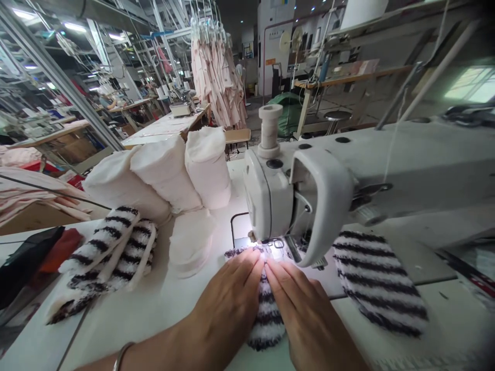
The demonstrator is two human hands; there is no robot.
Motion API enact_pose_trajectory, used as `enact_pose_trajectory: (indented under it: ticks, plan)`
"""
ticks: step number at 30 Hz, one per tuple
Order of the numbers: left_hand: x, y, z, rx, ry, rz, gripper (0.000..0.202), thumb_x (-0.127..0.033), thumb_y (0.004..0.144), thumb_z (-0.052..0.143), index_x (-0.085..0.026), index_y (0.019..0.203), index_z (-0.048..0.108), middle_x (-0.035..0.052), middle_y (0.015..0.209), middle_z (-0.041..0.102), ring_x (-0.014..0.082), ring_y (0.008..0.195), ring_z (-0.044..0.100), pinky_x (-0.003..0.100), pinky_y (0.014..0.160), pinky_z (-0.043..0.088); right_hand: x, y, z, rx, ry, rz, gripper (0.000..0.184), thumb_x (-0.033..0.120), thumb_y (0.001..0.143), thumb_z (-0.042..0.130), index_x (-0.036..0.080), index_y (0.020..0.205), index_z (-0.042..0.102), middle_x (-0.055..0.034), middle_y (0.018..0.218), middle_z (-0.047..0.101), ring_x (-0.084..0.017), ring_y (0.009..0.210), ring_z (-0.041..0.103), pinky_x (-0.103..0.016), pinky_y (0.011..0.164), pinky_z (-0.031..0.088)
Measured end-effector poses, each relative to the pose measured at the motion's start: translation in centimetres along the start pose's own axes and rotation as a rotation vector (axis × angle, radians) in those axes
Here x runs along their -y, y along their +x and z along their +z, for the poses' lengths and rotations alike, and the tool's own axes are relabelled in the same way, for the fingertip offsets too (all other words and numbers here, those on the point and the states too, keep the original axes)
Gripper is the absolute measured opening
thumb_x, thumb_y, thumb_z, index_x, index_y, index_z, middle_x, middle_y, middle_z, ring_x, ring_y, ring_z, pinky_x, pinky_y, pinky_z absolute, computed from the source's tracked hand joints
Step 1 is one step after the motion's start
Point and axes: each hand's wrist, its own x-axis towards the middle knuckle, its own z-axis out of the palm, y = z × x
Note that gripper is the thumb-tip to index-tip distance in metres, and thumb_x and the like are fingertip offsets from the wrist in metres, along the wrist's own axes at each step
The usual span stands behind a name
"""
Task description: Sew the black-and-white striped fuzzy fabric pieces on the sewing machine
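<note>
A black-and-white striped plush fabric piece [267, 322] lies on the machine bed, its far end at the lit needle area of a white sewing machine [266, 190]. My left hand [230, 299] presses its left side, fingers together and bent over it. From the right, my right hand [299, 299] holds the same piece, fingertips close to the left hand's and just in front of the presser foot. Both thumbs are mostly hidden. Another striped plush piece [381, 283], rounded at one end, lies flat to the right of the machine head.
Left of the hands are thin white rounded pads [191, 242] and folded striped pieces [112, 252]. Behind them stand stacks of white padding [207, 167]. Dark and red cloth [38, 263] lies at far left. Pink garments [214, 72] hang beyond the table.
</note>
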Motion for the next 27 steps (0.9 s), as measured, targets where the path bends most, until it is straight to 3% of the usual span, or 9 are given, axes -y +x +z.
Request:
enact_pose_trajectory:
  ticks: [8, 12, 15, 19, 22, 27]
  plan:
    - [0.2, -0.1, 0.5, -0.034, 0.008, -0.020, 0.035, -0.004, 0.083, 0.040, -0.011, 0.115, 0.051, 0.0189, 0.112, 0.062, 0.0315, 0.107, 0.061, 0.045, 0.078, 0.060, 0.1, -1.4, 1.0, 0.029, 0.046, 0.019, 0.055, 0.004, 0.082, 0.029, 0.018, 0.132, 0.048, 0.0033, 0.136, 0.052, -0.018, 0.116, 0.054, -0.035, 0.082, 0.055]
    - [0.4, 0.1, 0.1, -0.044, -0.050, 0.001, 0.039, -0.006, 0.086, 0.040, -0.010, 0.125, 0.045, 0.0178, 0.114, 0.060, 0.0294, 0.110, 0.058, 0.047, 0.085, 0.056, 0.1, -0.8, 0.4, 0.032, 0.186, 0.130, 0.058, -0.001, 0.080, 0.025, 0.018, 0.130, 0.049, -0.0020, 0.128, 0.058, -0.021, 0.116, 0.053, -0.043, 0.084, 0.054]
    - [0.7, -0.2, -1.4, -0.006, -0.204, -0.013, 0.032, -0.009, 0.090, 0.044, -0.013, 0.120, 0.050, 0.0137, 0.115, 0.060, 0.0243, 0.108, 0.057, 0.043, 0.091, 0.052, -1.3, 0.1, -1.2, 0.063, 0.408, 0.080, 0.053, -0.001, 0.083, 0.027, 0.015, 0.129, 0.048, -0.0083, 0.123, 0.058, -0.020, 0.114, 0.052, -0.041, 0.091, 0.050]
    - [1.2, -1.2, -3.5, 0.107, -0.430, -0.156, 0.012, -0.016, 0.090, 0.053, -0.021, 0.096, 0.062, 0.0032, 0.095, 0.063, 0.0151, 0.085, 0.061, 0.029, 0.075, 0.053, -3.3, 0.3, -3.2, 0.074, 0.588, 0.068, 0.031, 0.004, 0.089, 0.039, 0.019, 0.109, 0.058, -0.0058, 0.102, 0.062, -0.016, 0.099, 0.056, -0.034, 0.088, 0.050]
    - [1.3, -1.8, -3.7, 0.180, -0.498, -0.195, 0.010, -0.015, 0.088, 0.057, -0.021, 0.090, 0.064, 0.0023, 0.090, 0.063, 0.0142, 0.080, 0.060, 0.028, 0.071, 0.051, -3.2, -0.1, -3.5, 0.082, 0.601, 0.056, 0.026, 0.003, 0.088, 0.044, 0.018, 0.099, 0.061, -0.0037, 0.093, 0.061, -0.016, 0.091, 0.056, -0.032, 0.079, 0.050]
    - [1.0, -1.9, -3.4, 0.184, -0.462, -0.151, 0.009, -0.017, 0.087, 0.058, -0.020, 0.090, 0.065, 0.0042, 0.090, 0.063, 0.0162, 0.081, 0.059, 0.030, 0.072, 0.050, -1.8, -0.3, -3.2, 0.077, 0.527, -0.002, 0.035, -0.005, 0.084, 0.041, 0.015, 0.106, 0.061, -0.0058, 0.100, 0.060, -0.017, 0.094, 0.054, -0.034, 0.079, 0.050]
